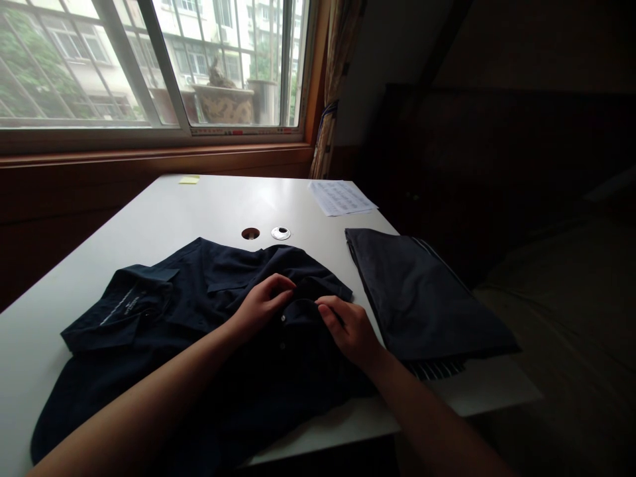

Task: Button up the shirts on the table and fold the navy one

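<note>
A dark navy button-up shirt (189, 344) lies spread on the white table, its collar (119, 311) toward the left and a light label showing inside the neck. Small pale buttons run along its front near the middle. My left hand (263, 301) pinches the shirt's fabric just above the buttons. My right hand (348, 324) grips the cloth a little to the right, thumb against bent fingers. Between the two hands the fabric is slightly raised. Dark shade hides the exact edge each hand holds.
Folded dark garments (427, 298) lie at the table's right edge, a striped piece (437, 369) showing beneath. Printed papers (342, 197) and a yellow sticky note (189, 179) rest at the far side of the white table (223, 205). Two cable holes sit beyond the shirt, one with a metal cover (281, 233).
</note>
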{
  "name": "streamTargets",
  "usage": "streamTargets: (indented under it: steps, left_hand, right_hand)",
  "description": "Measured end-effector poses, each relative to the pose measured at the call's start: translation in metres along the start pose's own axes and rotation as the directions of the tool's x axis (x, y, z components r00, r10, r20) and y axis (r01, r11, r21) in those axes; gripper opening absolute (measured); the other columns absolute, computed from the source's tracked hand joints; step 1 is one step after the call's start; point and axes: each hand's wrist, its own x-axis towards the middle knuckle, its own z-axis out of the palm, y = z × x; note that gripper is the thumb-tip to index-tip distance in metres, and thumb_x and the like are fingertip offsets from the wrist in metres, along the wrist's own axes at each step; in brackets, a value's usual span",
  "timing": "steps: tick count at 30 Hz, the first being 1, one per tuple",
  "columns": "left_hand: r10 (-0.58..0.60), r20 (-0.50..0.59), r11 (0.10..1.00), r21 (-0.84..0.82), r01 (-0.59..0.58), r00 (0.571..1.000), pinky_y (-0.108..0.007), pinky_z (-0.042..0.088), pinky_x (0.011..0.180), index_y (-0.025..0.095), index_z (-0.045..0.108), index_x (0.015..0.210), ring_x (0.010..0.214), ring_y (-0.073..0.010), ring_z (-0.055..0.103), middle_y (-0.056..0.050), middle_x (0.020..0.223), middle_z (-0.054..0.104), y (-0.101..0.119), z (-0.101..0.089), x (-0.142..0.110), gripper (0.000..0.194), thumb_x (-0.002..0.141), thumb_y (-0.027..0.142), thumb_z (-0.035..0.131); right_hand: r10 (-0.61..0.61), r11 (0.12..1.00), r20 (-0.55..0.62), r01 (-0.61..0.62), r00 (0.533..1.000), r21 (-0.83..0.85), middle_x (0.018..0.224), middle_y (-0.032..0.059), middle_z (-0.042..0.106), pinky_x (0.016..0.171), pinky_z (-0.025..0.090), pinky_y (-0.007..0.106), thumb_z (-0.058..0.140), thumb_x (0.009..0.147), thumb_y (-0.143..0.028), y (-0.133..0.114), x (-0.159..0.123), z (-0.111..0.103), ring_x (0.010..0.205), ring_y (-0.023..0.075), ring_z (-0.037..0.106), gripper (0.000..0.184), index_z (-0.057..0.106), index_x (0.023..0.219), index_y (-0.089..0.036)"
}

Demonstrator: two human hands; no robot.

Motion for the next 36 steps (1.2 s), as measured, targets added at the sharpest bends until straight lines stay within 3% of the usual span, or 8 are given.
streamTargets:
  steps: [12, 16, 21, 25, 27, 29, 32, 36]
  left_hand:
    - [0.028, 0.01, 0.996, -0.081, -0.027, 1.0, -0.032, 0.052, 0.085, 0.018, 0.067, 0.101, 0.09, -0.0196, 0.064, -0.005, 0.096, 0.069, -0.01, 0.003, 0.003, 0.027, 0.085, 0.04, 0.069]
    - [0.067, 0.032, 0.996, -0.064, -0.065, 0.997, -0.029, 0.052, 0.08, 0.017, 0.066, 0.103, 0.087, -0.0183, 0.065, -0.006, 0.095, 0.07, -0.012, 0.004, 0.001, 0.024, 0.087, 0.034, 0.068]
    - [0.205, 0.127, 0.949, 0.215, -0.229, 0.97, -0.031, 0.051, 0.08, 0.019, 0.064, 0.105, 0.086, -0.0194, 0.066, -0.006, 0.096, 0.071, -0.008, 0.011, -0.007, 0.022, 0.085, 0.013, 0.056]
    - [0.238, 0.287, 0.828, 0.439, -0.348, 0.928, -0.032, 0.052, 0.081, 0.021, 0.063, 0.108, 0.088, -0.0224, 0.068, -0.007, 0.096, 0.072, 0.001, 0.012, -0.014, 0.028, 0.083, 0.01, 0.055]
    - [0.225, 0.36, 0.796, 0.468, -0.384, 0.905, -0.031, 0.053, 0.08, 0.022, 0.063, 0.109, 0.085, -0.0216, 0.069, -0.007, 0.1, 0.071, 0.012, 0.007, -0.02, 0.025, 0.087, 0.013, 0.055]
    - [0.228, 0.405, 0.775, 0.475, -0.417, 0.885, -0.03, 0.055, 0.08, 0.024, 0.062, 0.116, 0.087, -0.0209, 0.07, -0.009, 0.118, 0.067, 0.025, -0.003, -0.03, 0.028, 0.09, 0.016, 0.056]
    - [0.22, 0.443, 0.714, 0.534, -0.453, 0.869, -0.034, 0.056, 0.087, 0.028, 0.057, 0.129, 0.103, -0.0242, 0.069, -0.009, 0.148, 0.048, 0.041, -0.024, -0.055, 0.038, 0.092, 0.019, 0.057]
    - [0.131, 0.353, 0.573, 0.736, -0.362, 0.926, -0.046, 0.051, 0.101, 0.032, 0.055, 0.134, 0.129, -0.0309, 0.054, -0.006, 0.156, 0.039, 0.028, -0.068, -0.104, 0.042, 0.093, 0.025, 0.058]
  right_hand:
    - [-0.049, 0.997, -0.021, 0.047, 0.999, -0.061, 0.089, 0.0042, 0.068, 0.079, 0.052, 0.032, 0.048, 0.099, -0.025, 0.001, 0.006, 0.001, 0.084, 0.0198, 0.066, 0.015, 0.063, 0.099, -0.024]
    - [-0.028, 0.995, -0.045, 0.024, 0.999, -0.095, 0.094, 0.0055, 0.064, 0.083, 0.052, 0.036, 0.054, 0.096, -0.025, 0.005, 0.007, 0.001, 0.09, 0.0218, 0.063, 0.01, 0.063, 0.102, -0.024]
    - [0.016, 0.988, -0.126, -0.035, 0.992, -0.151, 0.117, 0.0097, 0.059, 0.099, 0.048, 0.047, 0.056, 0.095, -0.029, 0.014, 0.01, 0.0, 0.111, 0.027, 0.057, 0.026, 0.06, 0.12, -0.026]
    - [0.001, 0.978, -0.013, -0.003, 1.0, -0.207, 0.132, 0.0089, 0.057, 0.106, 0.043, 0.051, 0.058, 0.094, -0.033, 0.024, 0.01, 0.002, 0.124, 0.0283, 0.053, 0.037, 0.057, 0.131, -0.029]
    - [-0.001, 0.972, 0.081, 0.02, 0.997, -0.235, 0.13, 0.0081, 0.06, 0.104, 0.045, 0.051, 0.06, 0.093, -0.032, 0.028, 0.01, 0.004, 0.121, 0.0281, 0.055, 0.036, 0.06, 0.129, -0.029]
    - [-0.007, 0.963, 0.137, 0.044, 0.991, -0.266, 0.124, 0.0078, 0.063, 0.101, 0.048, 0.051, 0.063, 0.091, -0.029, 0.032, 0.009, 0.006, 0.116, 0.0282, 0.057, 0.032, 0.064, 0.123, -0.029]
    - [-0.014, 0.945, 0.168, 0.067, 0.986, -0.319, 0.116, 0.0077, 0.065, 0.096, 0.051, 0.049, 0.065, 0.089, -0.026, 0.035, 0.008, 0.007, 0.109, 0.028, 0.058, 0.027, 0.067, 0.116, -0.028]
    - [-0.007, 0.909, 0.2, 0.09, 0.98, -0.407, 0.109, 0.0073, 0.064, 0.09, 0.053, 0.044, 0.065, 0.088, -0.02, 0.029, 0.009, 0.002, 0.101, 0.0259, 0.059, 0.023, 0.067, 0.11, -0.027]
